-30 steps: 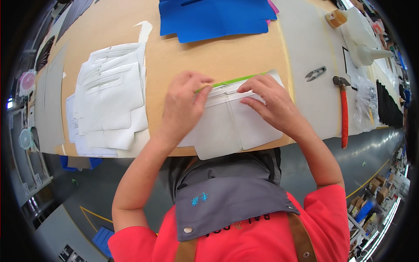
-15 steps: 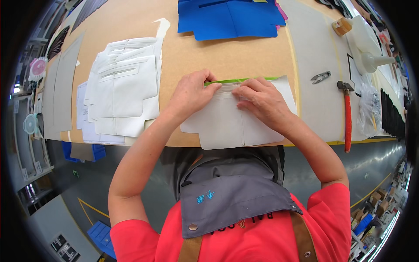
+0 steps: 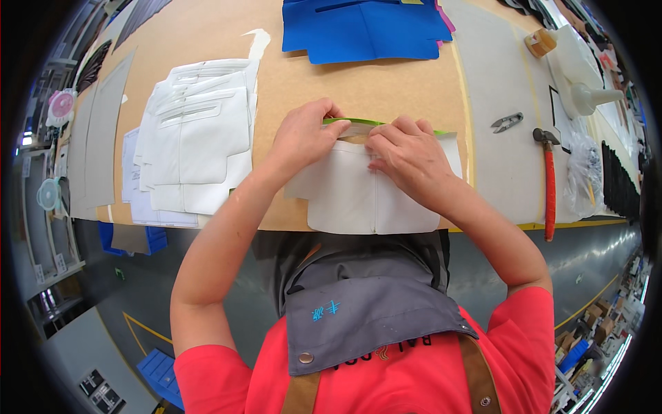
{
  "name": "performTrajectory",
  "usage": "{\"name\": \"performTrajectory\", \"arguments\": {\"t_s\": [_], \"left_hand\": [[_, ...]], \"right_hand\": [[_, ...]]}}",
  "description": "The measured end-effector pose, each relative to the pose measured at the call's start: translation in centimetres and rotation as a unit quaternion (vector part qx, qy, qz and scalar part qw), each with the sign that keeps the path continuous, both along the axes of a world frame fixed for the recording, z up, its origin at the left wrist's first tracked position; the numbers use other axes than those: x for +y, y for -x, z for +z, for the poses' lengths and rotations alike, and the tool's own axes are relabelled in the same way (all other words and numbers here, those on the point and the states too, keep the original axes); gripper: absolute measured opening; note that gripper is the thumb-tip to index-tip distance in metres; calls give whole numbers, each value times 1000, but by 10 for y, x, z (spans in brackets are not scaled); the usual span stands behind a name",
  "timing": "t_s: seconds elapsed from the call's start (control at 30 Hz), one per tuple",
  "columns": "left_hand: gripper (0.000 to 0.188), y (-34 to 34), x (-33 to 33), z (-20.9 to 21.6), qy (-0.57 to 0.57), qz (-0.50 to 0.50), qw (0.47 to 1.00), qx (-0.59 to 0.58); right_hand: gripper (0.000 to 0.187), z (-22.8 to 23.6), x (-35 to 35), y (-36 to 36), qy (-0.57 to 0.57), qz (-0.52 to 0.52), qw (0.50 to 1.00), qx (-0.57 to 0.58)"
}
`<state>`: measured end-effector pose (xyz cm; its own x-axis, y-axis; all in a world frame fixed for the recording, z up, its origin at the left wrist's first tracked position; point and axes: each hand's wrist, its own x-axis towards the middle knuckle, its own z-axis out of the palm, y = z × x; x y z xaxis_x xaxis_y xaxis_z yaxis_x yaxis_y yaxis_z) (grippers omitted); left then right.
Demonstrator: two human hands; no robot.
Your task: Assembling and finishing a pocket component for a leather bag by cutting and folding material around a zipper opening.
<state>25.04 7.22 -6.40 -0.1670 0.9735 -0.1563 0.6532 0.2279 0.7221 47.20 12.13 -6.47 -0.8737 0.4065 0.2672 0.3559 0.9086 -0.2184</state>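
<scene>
L hand point(image 3: 303, 141) pinches green strip point(image 3: 360, 122); R hand point(image 3: 412, 157) curled at white panel point(image 3: 339, 196), can't tell if gripping. Imo align edges b4 pressing, w/ even tension.

White panel point(image 3: 341, 196): matt, smooth, leather-like sheet. Green strip point(image 3: 362, 122) along its far edge: smooth; material unclear. Tabletop point(image 3: 331, 90): matt brown, board-like surface. Blue sheet point(image 3: 365, 34): smooth, matt. Snips point(image 3: 508, 123): grey, metal-looking. Hammer point(image 3: 549, 183): dark metal head, smooth red handle. Bag point(image 3: 583, 183): clear plastic, crinkled, shiny. Apron point(image 3: 379, 328): matt grey woven cloth, metal snap. Floor point(image 3: 586, 252): glossy grey, reflecting lights.
</scene>
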Motion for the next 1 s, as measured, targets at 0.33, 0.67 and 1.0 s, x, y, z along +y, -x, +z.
{"name": "performTrajectory", "arguments": {"t_s": [0.33,0.67,1.0], "left_hand": [[20,8,17,13,117,-61,990,-49],[16,8,-12,7,-192,3,979,63],[14,3,-45,3,-13,82,995,-61]], "right_hand": [[24,4,10,22,175,-31,983,-42],[15,6,10,21,234,-46,971,-11],[13,-7,0,35,216,-42,975,33]]}}
